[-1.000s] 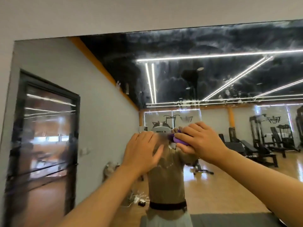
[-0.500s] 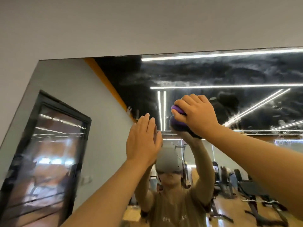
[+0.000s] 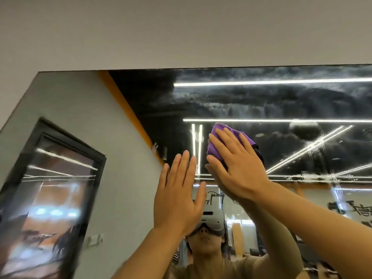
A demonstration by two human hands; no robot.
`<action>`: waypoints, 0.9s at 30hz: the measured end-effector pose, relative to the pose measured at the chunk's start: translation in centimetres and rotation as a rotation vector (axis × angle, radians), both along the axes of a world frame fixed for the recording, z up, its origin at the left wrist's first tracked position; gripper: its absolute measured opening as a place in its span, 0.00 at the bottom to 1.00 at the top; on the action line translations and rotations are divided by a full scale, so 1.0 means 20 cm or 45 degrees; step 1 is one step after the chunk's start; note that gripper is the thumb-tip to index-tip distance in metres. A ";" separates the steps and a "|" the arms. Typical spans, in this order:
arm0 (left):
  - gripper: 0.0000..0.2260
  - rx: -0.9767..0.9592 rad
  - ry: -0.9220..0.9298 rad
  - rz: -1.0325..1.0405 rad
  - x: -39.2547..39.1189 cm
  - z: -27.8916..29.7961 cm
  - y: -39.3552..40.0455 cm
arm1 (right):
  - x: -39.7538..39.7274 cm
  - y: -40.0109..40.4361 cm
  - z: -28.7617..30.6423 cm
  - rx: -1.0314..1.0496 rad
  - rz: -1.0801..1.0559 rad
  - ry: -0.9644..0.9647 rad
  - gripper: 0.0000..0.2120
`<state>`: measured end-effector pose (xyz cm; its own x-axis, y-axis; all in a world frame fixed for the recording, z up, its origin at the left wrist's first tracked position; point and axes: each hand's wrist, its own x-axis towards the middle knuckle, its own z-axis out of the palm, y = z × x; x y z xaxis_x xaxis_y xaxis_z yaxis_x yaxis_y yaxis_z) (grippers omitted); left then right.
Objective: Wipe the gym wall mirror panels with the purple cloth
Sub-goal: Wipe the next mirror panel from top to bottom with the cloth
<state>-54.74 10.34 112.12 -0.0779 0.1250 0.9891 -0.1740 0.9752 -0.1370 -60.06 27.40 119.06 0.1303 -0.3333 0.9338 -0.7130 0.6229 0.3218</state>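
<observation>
Your right hand point(image 3: 239, 168) lies flat with its fingers point(image 3: 223, 141) straight and slightly spread, pressing the purple cloth point(image 3: 218, 147) against the mirror point(image 3: 281, 101). The cloth is bunched under those fingers; its top edge shows just above your fingertips and a fold shows beside your index finger. Your left hand point(image 3: 177, 200) is just beside the right, lower down, palm toward the glass, fingers straight and close together with the thumb apart; whether it touches the glass you cannot tell from here.

Above and to the right of your right fingers the glass carries whitish smears and streaks across the reflected dark ceiling and its bright light strips point(image 3: 271, 83). Left of your left fingers the mirror reflects a grey wall, an orange band point(image 3: 128, 109) and a dark-framed door point(image 3: 52, 194). Below your fingers your own reflection wears a headset point(image 3: 211, 220); gym machines show blurred at the lower right. Above the mirror's top edge runs a plain grey wall point(image 3: 181, 31).
</observation>
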 end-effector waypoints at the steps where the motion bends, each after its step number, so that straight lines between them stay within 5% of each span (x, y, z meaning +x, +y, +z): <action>1: 0.29 -0.004 0.010 -0.011 0.00 0.00 0.00 | 0.02 0.00 0.02 0.024 -0.021 -0.034 0.33; 15: 0.28 -0.018 0.065 -0.011 -0.01 -0.01 -0.01 | 0.14 0.00 0.44 -0.055 0.197 -0.321 0.24; 27: 0.29 -0.017 0.044 -0.038 -0.01 -0.01 -0.01 | 0.04 0.06 0.23 0.309 0.022 -0.137 0.29</action>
